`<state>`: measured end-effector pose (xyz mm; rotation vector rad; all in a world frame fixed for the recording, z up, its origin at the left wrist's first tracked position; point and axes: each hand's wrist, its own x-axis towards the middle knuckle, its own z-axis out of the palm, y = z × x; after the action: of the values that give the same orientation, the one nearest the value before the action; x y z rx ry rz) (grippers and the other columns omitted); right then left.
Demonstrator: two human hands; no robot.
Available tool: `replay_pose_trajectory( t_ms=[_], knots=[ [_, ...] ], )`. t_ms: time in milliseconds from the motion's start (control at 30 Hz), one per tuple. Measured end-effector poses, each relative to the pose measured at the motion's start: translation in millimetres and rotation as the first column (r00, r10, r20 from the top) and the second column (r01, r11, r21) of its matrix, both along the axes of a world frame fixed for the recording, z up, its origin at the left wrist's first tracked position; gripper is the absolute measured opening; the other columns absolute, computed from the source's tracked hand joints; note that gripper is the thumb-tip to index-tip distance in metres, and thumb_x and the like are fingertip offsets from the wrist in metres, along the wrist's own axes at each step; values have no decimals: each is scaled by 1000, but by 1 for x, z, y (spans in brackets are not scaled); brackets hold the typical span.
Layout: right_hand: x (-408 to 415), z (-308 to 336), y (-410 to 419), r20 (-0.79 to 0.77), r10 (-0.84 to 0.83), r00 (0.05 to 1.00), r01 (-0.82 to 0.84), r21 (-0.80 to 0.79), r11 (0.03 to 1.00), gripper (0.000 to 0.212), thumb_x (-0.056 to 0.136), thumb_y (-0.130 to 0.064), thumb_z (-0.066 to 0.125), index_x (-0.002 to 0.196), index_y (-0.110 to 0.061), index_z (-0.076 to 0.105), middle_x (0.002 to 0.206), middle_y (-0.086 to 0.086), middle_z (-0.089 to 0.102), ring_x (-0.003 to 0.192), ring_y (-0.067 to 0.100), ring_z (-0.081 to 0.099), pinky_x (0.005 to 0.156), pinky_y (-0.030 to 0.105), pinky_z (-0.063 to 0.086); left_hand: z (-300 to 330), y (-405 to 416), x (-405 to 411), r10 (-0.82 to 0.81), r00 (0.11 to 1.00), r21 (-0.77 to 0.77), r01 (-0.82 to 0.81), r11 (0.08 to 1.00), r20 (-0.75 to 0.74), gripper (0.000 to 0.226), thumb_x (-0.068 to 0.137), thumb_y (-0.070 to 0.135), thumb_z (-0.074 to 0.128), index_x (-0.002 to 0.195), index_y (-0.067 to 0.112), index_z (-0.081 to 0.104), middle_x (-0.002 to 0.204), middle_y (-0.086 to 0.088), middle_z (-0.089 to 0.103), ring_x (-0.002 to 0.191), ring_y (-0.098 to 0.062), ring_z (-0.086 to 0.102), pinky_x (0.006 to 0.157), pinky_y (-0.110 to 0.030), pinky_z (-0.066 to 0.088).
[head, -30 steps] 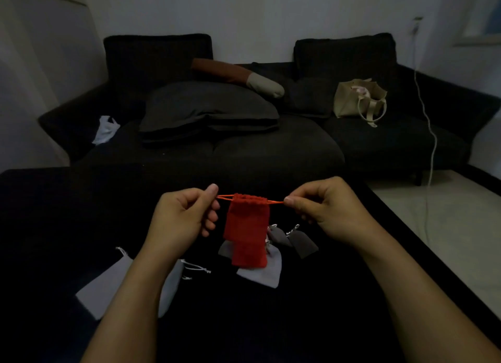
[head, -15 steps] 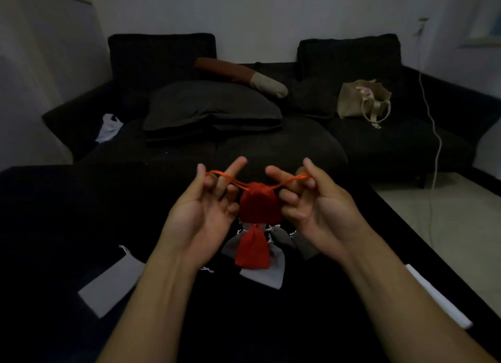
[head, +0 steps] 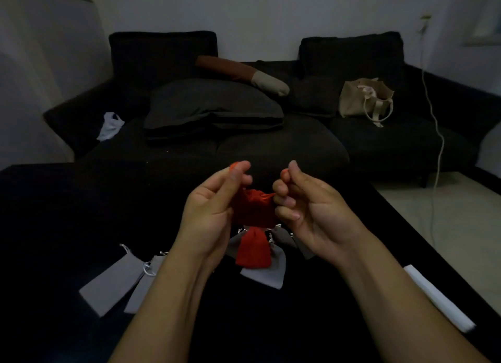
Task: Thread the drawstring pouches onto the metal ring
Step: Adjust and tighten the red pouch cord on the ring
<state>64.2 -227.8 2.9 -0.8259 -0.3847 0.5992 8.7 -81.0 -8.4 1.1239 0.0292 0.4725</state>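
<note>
- Red pouch [head: 254, 208] held up in the air between both hands, above the tabletop [head: 54, 227]; bunched and gathered at its mouth, body hanging downward behind the palms.
- Left hand [head: 214, 208]: palm toward the camera, thumb and forefinger pinched on an orange-red drawstring loop [head: 233, 166] at the fingertips; lower fingers curled loosely against the pouch's left side.
- Right hand [head: 306, 210]: palm also toward the camera, fingers curled, thumb and forefinger nipping the other drawstring end [head: 284, 176]; knuckles touch the pouch's right edge.
- Key relation: the pouch lies between the two hands, its string running left-right, each hand equally near; judged that the next move needs one loop held open and brought down to the ring, which lies below and beyond the hands.
- Cluster on the tabletop directly beneath the hands: a second red pouch [head: 253, 250] lying on a grey pouch [head: 267, 274], darker grey pouches [head: 283, 236] just beside; these appear already gathered at one spot.
- Two loose grey pouches [head: 113, 281] lie well apart to the left, overlapping each other.
- Hard to make out: the metal ring itself; only faint glints near the cluster's top, mostly hidden by the held pouch and the dim light; cannot tell whether the ring is open.
- White strip [head: 439, 299] at the right tabletop edge; identity unclear.
</note>
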Motion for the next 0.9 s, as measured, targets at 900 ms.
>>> replay_pose_trajectory(
  t_ms=[900],
  knots=[
    [5, -6, 1, 454, -193, 870, 329, -244, 912, 11, 86, -3, 64, 90, 3, 72, 66, 13, 69, 55, 12, 66, 55, 19, 52, -1, -14, -2, -187, 948, 312, 264, 913, -256, 30, 97, 19, 50, 88, 9, 77, 59, 3, 53, 62, -8, 54, 63, -23, 42]
  ],
)
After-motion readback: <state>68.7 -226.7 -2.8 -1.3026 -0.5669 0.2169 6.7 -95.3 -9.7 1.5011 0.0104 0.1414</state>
